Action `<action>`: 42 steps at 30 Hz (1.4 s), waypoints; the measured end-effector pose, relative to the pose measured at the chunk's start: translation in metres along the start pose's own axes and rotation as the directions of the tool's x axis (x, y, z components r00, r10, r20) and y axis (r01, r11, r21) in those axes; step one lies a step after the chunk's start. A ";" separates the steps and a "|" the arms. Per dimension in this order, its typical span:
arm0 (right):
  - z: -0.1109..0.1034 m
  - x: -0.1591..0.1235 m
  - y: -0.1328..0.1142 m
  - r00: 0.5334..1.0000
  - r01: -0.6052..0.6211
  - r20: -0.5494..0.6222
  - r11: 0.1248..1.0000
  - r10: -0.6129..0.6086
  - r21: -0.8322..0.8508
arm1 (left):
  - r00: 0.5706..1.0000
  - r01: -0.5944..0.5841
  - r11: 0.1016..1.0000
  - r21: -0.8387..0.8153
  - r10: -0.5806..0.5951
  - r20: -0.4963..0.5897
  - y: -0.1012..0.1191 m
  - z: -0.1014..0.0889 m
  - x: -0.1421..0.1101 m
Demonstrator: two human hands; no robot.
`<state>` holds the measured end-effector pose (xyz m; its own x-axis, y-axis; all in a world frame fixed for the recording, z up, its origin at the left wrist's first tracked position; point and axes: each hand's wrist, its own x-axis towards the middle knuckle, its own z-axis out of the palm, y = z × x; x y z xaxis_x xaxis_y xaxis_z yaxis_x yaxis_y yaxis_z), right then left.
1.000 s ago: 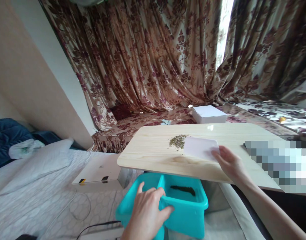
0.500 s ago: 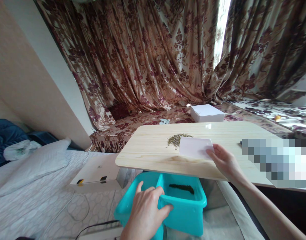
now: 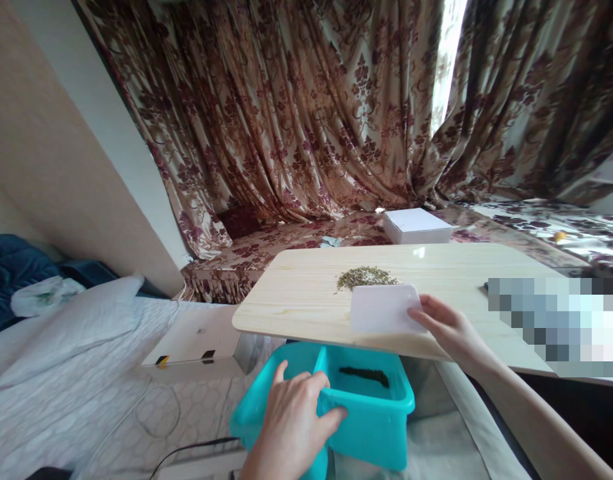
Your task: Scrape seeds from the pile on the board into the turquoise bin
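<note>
My left hand [image 3: 297, 413] grips the near rim of a turquoise divided bin [image 3: 369, 430], thumb outside and fingers over the edge. Some dark green crumbled matter [image 3: 365, 376] lies in the bin's right compartment. Between the thumb and fingers of my right hand [image 3: 443, 323] is a thin white card [image 3: 385, 309], held at its right edge. The card is over the near part of a pale wooden tabletop [image 3: 286, 287]. Just beyond the card lies a loose pile of dried herbs [image 3: 365, 276], its near side partly hidden by the card.
Behind the tabletop, a white box [image 3: 417, 225] sits on a patterned surface below curtains. A blurred-out patch [image 3: 551, 327] covers something on the table's right end. At left are a bed with a pillow [image 3: 96, 303], a white carton [image 3: 196, 340] and cables.
My right hand has drawn the white card toward me and slightly left, showing more of the herb pile. My left hand has stayed on the bin.
</note>
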<state>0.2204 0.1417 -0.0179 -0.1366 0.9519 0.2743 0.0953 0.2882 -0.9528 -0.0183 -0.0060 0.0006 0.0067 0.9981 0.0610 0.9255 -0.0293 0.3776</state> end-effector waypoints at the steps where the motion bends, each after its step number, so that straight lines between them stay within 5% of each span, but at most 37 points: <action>1: -0.001 0.002 -0.001 0.999 0.012 -0.044 1.000 -0.013 -0.016 | 1.000 -0.001 1.000 0.000 0.001 -0.002 0.000 0.000 0.000; 5: -0.001 0.019 0.005 0.967 0.100 -0.221 0.985 -0.129 -0.140 | 1.000 0.001 1.000 0.001 -0.001 -0.005 -0.001 0.001 0.001; 16: 0.014 0.041 0.024 0.958 0.161 -0.161 0.911 -0.236 -0.379 | 1.000 0.014 1.000 -0.006 -0.014 0.000 -0.002 0.001 -0.001; 35: 0.019 0.038 0.020 0.966 0.171 -0.124 0.922 -0.226 -0.348 | 0.999 0.030 1.000 -0.005 -0.030 0.012 -0.003 -0.001 0.000; 42: 0.022 0.035 0.009 0.977 0.166 -0.103 0.969 -0.187 -0.182 | 1.000 0.026 1.000 -0.006 -0.026 -0.009 -0.005 -0.002 0.000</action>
<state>0.1944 0.1757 -0.0199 -0.0495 0.8868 0.4595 0.2486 0.4566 -0.8543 -0.0235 -0.0063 0.0002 -0.0206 0.9980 0.0591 0.9230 -0.0037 0.3849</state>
